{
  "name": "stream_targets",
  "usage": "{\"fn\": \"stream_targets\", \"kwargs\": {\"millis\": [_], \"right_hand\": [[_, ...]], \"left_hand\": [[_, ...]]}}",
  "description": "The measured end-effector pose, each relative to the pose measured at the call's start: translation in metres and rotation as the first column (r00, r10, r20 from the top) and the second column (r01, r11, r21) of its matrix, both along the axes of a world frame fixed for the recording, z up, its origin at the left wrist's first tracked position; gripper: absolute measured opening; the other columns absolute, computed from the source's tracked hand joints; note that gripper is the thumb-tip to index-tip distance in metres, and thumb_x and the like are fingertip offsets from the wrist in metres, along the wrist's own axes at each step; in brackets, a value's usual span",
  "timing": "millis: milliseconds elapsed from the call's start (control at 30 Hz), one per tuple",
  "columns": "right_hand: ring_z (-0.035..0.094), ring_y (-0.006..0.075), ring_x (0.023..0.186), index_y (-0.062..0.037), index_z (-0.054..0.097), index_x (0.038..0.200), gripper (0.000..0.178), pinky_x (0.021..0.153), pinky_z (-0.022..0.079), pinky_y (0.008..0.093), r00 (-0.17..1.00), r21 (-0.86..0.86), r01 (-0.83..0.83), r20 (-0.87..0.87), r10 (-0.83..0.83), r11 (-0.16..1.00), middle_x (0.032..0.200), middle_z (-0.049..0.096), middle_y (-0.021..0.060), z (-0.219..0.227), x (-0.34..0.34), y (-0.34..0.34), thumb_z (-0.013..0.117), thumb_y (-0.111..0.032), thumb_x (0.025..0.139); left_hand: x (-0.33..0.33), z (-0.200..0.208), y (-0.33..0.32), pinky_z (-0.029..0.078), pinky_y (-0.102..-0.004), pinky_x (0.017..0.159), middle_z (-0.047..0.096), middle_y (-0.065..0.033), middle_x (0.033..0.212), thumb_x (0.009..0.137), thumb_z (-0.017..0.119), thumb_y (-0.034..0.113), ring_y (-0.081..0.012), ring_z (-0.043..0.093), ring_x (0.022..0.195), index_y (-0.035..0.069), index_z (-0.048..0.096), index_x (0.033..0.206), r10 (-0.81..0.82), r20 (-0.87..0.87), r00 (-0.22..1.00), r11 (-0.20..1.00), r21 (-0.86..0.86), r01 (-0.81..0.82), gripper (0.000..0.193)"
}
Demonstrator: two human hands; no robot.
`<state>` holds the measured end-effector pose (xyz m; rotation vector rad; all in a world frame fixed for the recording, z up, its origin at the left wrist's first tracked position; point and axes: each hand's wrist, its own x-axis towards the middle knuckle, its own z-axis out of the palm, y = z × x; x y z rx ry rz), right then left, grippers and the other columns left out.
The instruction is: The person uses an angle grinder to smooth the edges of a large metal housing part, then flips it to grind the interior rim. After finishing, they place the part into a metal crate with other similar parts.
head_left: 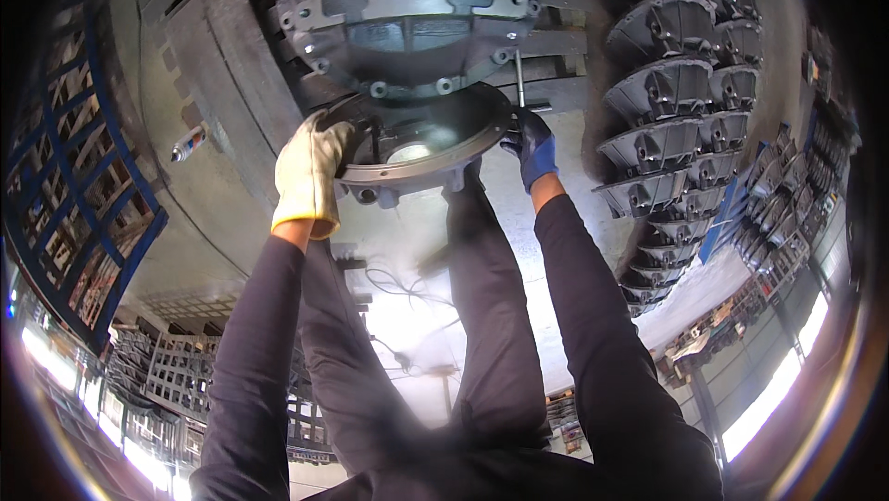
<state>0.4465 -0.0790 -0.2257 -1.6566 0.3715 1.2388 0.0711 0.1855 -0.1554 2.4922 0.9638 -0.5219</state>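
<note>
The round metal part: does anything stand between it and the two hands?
Only a pale glove on the left hand and a blue glove on the right hand. The hands hold the round metal part at opposite sides; nothing else is visible in between.

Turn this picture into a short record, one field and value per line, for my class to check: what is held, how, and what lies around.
Held part: rounded metal casting, dark
Left grip: pale-gloved, holding its left end
Right grip: blue-and-black-gloved, at its right end
Ahead: large metal housing
Far right: stacked castings, in rows
Left: small can
</note>
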Motion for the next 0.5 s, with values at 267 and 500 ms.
{"fn": "stream_targets", "kwargs": {"millis": [267,500], "right_hand": [[0.079,0.0398,0.104,-0.011,0.082,0.115,0.035,0.09,0.061,0.0528,0.219,-0.824,-0.431,0.301,0.928,0.369,0.11,0.082,0.0189,-0.04,0.047,-0.004,0.077,-0.04,0.095],[0.081,0.0354,0.096,-0.013,0.087,0.096,0.042,0.08,0.062,0.0506,0.121,-0.912,-0.396,0.07,0.99,0.112,0.1,0.083,0.0176,-0.114,0.059,0.029,0.071,-0.051,0.096]], "left_hand": [[0.021,0.007,0.022,0.061,-0.0336,0.099,0.082,-0.0108,0.126,0.104,0.054,0.006,-0.0239,0.079,0.112,0.007,0.079,0.128,0.228,0.217,0.949,0.97,-0.132,-0.203,0.034],[0.031,0.027,0.038,0.059,-0.0386,0.099,0.082,-0.0177,0.123,0.115,0.052,0.026,-0.0314,0.078,0.113,0.005,0.082,0.125,0.58,0.267,0.77,0.777,-0.468,-0.422,0.038]]}}
